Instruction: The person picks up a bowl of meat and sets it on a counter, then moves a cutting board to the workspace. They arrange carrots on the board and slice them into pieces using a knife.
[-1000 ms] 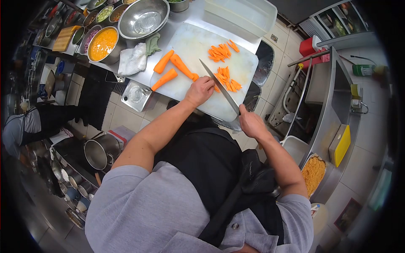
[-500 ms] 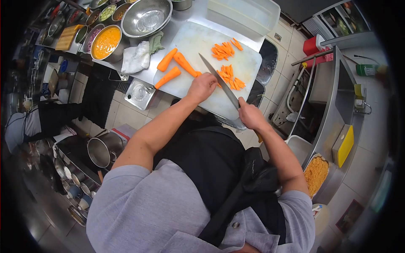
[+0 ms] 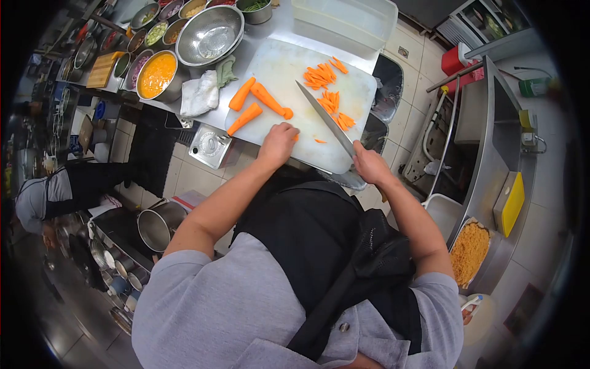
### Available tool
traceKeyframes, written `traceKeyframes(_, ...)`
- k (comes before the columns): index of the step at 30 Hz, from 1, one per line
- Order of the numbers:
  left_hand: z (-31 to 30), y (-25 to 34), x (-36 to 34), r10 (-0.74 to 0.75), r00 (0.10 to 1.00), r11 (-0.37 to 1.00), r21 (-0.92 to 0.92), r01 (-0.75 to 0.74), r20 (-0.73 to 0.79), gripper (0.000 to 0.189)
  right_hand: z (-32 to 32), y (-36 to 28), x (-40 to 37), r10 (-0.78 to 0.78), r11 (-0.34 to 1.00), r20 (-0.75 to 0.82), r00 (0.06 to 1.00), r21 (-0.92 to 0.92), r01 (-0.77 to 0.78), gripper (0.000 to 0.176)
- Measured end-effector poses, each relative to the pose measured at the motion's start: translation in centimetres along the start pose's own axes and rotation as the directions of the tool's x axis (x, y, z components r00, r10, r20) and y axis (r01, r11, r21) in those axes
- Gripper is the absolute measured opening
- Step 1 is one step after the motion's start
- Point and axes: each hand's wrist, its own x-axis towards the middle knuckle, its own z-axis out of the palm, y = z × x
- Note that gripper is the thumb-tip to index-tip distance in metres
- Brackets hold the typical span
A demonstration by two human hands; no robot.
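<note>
My right hand [image 3: 370,165] is wrapped around the handle of a long kitchen knife [image 3: 326,117]. The blade points away to the upper left over the white cutting board [image 3: 283,61], beside the carrot sticks. At the board's near edge my left hand [image 3: 278,145] has its fingers curled, with a small carrot piece [image 3: 296,138] showing at the fingertips. Several whole or trimmed carrots [image 3: 244,119] lie on the board's left side. Cut carrot sticks [image 3: 321,75] form loose piles on the right, and a thin carrot sliver [image 3: 320,141] lies near the front.
Behind the board stand a steel colander [image 3: 212,37] and a clear plastic tub [image 3: 344,21]. To the left are a pot of orange liquid [image 3: 158,75], a white cloth [image 3: 200,95] and several bowls. Another person [image 3: 37,200] bends at the far left.
My left hand has drawn back from beside the blade to the board's near edge. The knife has shifted only slightly, and the carrot sliver on the board is now uncovered.
</note>
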Motion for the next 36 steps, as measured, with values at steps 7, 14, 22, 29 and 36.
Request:
traceKeyframes(7,3.2,2.1,5.0,0.343,0.939,0.934,-0.115,-0.339,0.016,0.024,-0.6,-1.4,0.0,0.027,0.999,-0.009,1.000,-0.041,-0.027,0.021)
traceKeyframes(14,3.5,1.9,4.3,0.275,0.946,0.949,-0.110,-0.296,-0.174,0.020,-1.2,-2.3,-2.5,0.053,0.984,0.005,0.999,-0.168,-0.051,0.023)
traceKeyframes(22,4.4,1.5,4.3,0.329,0.910,0.930,-0.081,-0.359,-0.254,0.014,-0.3,-2.5,-3.2,0.040,0.983,0.038,0.998,-0.182,-0.032,0.025)
traceKeyframes(29,4.4,1.4,4.4,0.312,0.913,0.942,-0.042,-0.334,-0.264,0.014,-1.3,-3.4,-1.1,0.018,0.982,0.042,0.999,-0.191,-0.010,0.022)
traceKeyframes(36,4.8,1.0,4.2,0.303,0.915,0.946,-0.033,-0.323,-0.265,0.013,0.6,-2.7,-0.6,0.030,0.985,0.041,0.999,-0.169,-0.023,0.023)
